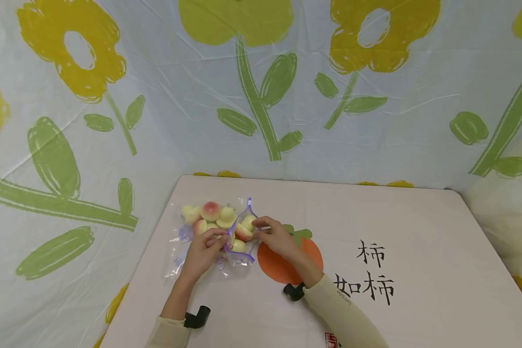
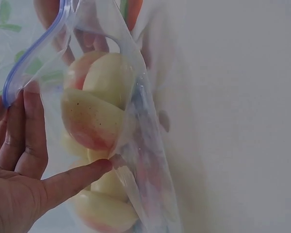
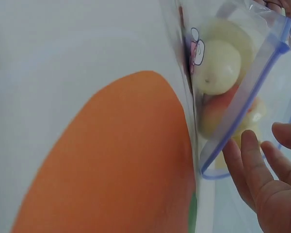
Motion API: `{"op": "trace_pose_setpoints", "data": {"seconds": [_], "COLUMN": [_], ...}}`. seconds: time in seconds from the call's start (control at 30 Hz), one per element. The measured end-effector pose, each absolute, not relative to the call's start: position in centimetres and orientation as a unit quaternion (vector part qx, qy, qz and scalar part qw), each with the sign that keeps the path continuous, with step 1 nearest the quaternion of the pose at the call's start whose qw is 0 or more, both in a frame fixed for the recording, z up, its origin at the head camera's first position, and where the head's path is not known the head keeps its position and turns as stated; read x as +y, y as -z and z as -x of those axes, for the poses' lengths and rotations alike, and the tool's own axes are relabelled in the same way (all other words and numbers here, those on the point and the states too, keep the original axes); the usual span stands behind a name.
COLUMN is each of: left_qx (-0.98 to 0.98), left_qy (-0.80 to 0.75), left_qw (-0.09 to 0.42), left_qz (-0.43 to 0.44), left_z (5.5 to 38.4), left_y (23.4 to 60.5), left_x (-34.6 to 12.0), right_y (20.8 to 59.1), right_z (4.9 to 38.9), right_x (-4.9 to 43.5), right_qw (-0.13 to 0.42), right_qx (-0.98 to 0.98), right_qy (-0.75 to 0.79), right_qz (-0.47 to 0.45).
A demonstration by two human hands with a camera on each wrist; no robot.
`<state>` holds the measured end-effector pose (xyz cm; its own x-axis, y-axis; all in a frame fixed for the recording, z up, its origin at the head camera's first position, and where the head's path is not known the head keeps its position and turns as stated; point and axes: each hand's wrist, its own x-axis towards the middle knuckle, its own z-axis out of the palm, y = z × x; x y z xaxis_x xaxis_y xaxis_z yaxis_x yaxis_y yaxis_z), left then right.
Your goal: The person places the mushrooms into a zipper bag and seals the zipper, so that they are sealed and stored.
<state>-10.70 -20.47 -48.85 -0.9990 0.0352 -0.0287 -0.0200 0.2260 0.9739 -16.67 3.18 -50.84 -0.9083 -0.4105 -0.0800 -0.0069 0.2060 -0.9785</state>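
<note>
A clear zip bag (image 1: 177, 251) with a purple zip edge (image 2: 38, 44) lies at the table's left, its mouth spread towards the right. Inside are several pale yellow, peach-like fruits (image 1: 210, 211) with a red blush. At the near side of the mouth, my left hand (image 1: 203, 253) pinches the zip edge between thumb and fingers. My right hand (image 1: 280, 239) is at the opposite side of the mouth. Its fingers (image 3: 251, 145) are loosely bent beside the zip edge, with the thumb apart from them. Whether these fingertips touch the bag or a fruit I cannot tell.
The pale tabletop (image 1: 252, 309) bears a printed orange persimmon (image 1: 275, 265) under the right wrist and black characters (image 1: 371, 252) to the right. Behind and at the left hangs a flower-patterned cloth (image 1: 178, 96). Both wrists carry a black device (image 1: 197, 317).
</note>
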Motion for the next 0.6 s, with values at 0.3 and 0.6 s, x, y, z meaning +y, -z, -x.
{"op": "trace_pose_setpoints", "data": {"seconds": [0.3,0.6], "left_qx": [0.776,0.793], "left_qy": [-0.630,-0.608], "left_qw": [0.025,0.021], "left_qz": [-0.004,-0.014], "left_z": [10.4,10.1], "left_y": [48.5,47.8], "left_x": [-20.3,-20.1], "right_y": [50.5,50.2], "right_z": [16.3,16.3], "right_x": [2.0,1.4], "right_qw": [0.157,0.163], "right_qx": [0.763,0.755], "right_qy": [0.612,0.623], "right_qz": [0.134,0.123]}}
